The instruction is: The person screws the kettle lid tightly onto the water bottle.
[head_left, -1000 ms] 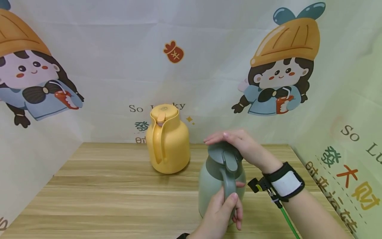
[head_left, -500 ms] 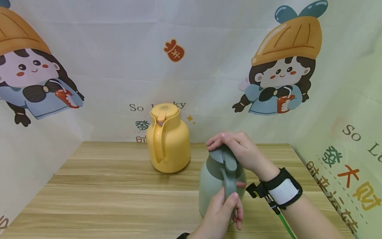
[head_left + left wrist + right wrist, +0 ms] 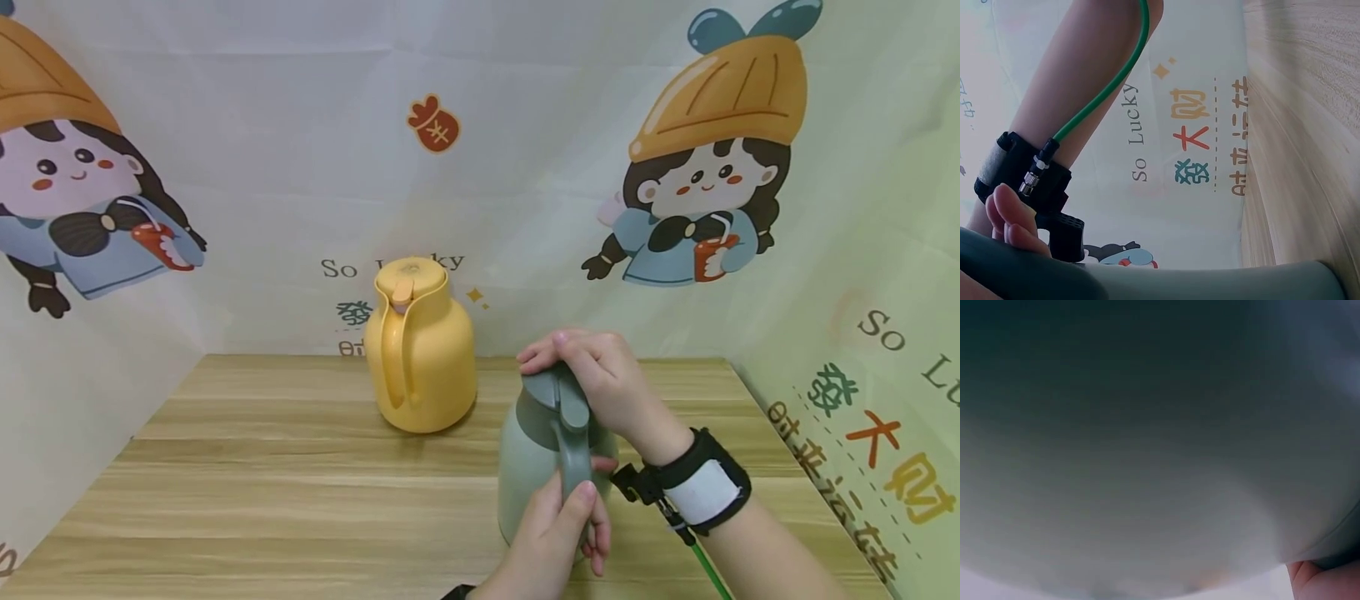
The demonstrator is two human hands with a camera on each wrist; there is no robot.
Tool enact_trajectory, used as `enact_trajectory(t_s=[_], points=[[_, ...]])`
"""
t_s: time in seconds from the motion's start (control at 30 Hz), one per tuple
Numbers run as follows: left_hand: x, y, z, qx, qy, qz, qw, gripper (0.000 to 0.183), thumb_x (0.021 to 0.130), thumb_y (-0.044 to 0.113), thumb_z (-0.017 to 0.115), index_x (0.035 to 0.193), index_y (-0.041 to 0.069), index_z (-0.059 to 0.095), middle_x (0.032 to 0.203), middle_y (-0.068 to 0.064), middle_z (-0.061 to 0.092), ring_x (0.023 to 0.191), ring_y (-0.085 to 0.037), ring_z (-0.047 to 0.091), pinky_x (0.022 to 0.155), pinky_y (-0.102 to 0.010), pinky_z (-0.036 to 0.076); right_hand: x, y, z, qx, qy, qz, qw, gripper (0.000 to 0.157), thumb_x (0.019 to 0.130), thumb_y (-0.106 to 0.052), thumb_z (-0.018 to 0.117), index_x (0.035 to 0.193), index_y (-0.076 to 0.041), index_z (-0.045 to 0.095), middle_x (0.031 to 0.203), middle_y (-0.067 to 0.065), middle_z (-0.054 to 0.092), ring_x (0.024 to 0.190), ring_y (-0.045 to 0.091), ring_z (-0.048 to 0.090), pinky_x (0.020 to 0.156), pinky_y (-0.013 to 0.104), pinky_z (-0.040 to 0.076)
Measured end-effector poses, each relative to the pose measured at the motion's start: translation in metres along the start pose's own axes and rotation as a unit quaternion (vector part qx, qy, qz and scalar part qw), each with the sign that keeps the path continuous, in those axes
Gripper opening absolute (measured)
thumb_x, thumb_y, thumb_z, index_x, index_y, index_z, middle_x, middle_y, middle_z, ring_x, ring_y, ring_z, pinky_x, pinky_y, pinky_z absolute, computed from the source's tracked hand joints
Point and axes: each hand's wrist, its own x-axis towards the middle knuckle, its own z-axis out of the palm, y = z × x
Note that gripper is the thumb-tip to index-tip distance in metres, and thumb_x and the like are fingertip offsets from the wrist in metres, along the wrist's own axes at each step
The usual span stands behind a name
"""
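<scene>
A pale green vacuum jug (image 3: pixel 517 487) with a grey-green neck, lid and handle stands on the wooden table at right of centre in the head view. My left hand (image 3: pixel 551 525) grips its handle (image 3: pixel 574 454), the thumb lying along the near side. Over the top, my right hand (image 3: pixel 603 375) holds the lid (image 3: pixel 542 387), fingers bent over its far edge. The left wrist view shows fingertips (image 3: pixel 1019 222) of the left hand beside the jug's side (image 3: pixel 1222 284). Blurred and close, the jug body (image 3: pixel 1116 506) fills most of the right wrist view.
A yellow jug (image 3: pixel 431 358) with its lid on stands farther back, left of the green one. Behind the wooden table (image 3: pixel 285 500) hangs a printed cloth (image 3: pixel 315 150), which also runs along both sides. A green cable (image 3: pixel 708 567) trails from the right wrist strap.
My right hand has turned on the lid, its fingers bending more over the edge and its wrist swinging a little left and down. The left hand keeps its grip on the handle.
</scene>
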Motion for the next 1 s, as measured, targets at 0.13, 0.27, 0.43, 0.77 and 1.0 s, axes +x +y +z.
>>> enact_trajectory(t_s=[0.13, 0.27, 0.43, 0.77, 1.0], points=[[0.0, 0.003, 0.0, 0.002, -0.001, 0.0, 1.0, 0.033, 0.102, 0.013, 0.023, 0.125, -0.005, 0.039, 0.067, -0.026, 0.051, 0.047, -0.008, 0.051, 0.053, -0.022, 0.047, 0.0, -0.001, 0.002, -0.01, 0.012, 0.005, 1.0, 0.043, 0.1, -0.015, 0.032, 0.085, -0.013, 0.072, 0.092, -0.003, 0.067, 0.093, 0.011, 0.059, 0.081, 0.031, 0.046], [0.0, -0.002, -0.002, -0.001, -0.001, -0.001, 1.0, 0.033, 0.103, 0.013, 0.022, 0.124, -0.006, 0.039, 0.067, -0.026, 0.051, 0.047, -0.009, 0.05, 0.052, -0.022, 0.047, 0.0, -0.001, 0.004, -0.015, 0.021, 0.008, 1.0, 0.045, 0.1, -0.015, 0.03, 0.084, -0.013, 0.072, 0.091, -0.005, 0.067, 0.093, 0.01, 0.06, 0.083, 0.032, 0.045], [0.001, -0.013, -0.002, 0.001, -0.002, 0.011, 0.9999, 0.033, 0.103, 0.012, 0.021, 0.123, -0.006, 0.04, 0.066, -0.025, 0.051, 0.046, -0.012, 0.05, 0.048, -0.019, 0.044, 0.0, -0.001, 0.003, -0.018, 0.023, -0.001, 1.0, 0.047, 0.101, -0.015, 0.028, 0.084, -0.01, 0.072, 0.091, -0.003, 0.067, 0.093, 0.011, 0.06, 0.086, 0.033, 0.043], [0.003, -0.014, -0.002, 0.007, -0.005, 0.018, 0.9998, 0.033, 0.102, 0.011, 0.021, 0.123, -0.006, 0.041, 0.065, -0.025, 0.051, 0.047, -0.01, 0.051, 0.049, -0.017, 0.043, -0.008, 0.004, -0.003, 0.026, 0.035, 0.034, 0.998, 0.044, 0.101, -0.018, 0.026, 0.1, -0.008, 0.068, 0.107, 0.002, 0.064, 0.106, 0.015, 0.054, 0.091, 0.039, 0.04], [0.001, -0.005, -0.002, -0.014, -0.005, -0.007, 0.9999, 0.033, 0.102, 0.014, 0.023, 0.123, -0.002, 0.043, 0.066, -0.028, 0.05, 0.049, -0.008, 0.05, 0.049, -0.018, 0.044, -0.039, 0.039, -0.007, 0.078, 0.125, 0.125, 0.981, 0.043, 0.103, -0.029, 0.022, 0.131, -0.006, 0.046, 0.132, 0.007, 0.047, 0.121, 0.019, 0.039, 0.099, 0.05, 0.026]])
